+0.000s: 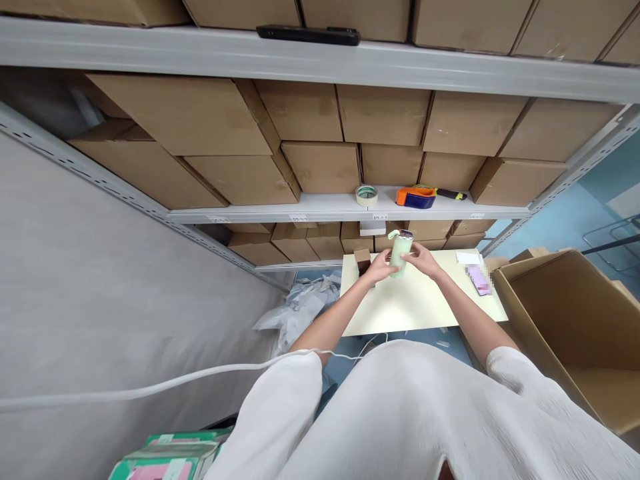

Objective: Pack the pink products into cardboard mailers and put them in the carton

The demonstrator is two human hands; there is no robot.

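Observation:
Above the pale yellow tabletop [400, 308] I hold a light green cylinder [399, 257] with a small loop strap and a dark, shiny top end. It stands nearly upright, tilted slightly. Its exact kind cannot be made out. My left hand [381, 268] wraps its lower left side. On the right side, the fingers of my right hand [423, 259] grip it too. A small brown box [362, 259] stands on the table just behind my left hand, partly hidden by it.
Cardboard boxes [320, 167] fill the metal shelves ahead. A tape roll [367, 195] and an orange-and-blue tool [415, 197] lie on one shelf. A purple phone [479, 280] is at the table's right. An open carton [565, 333] stands right; a white cable [150, 388] crosses left.

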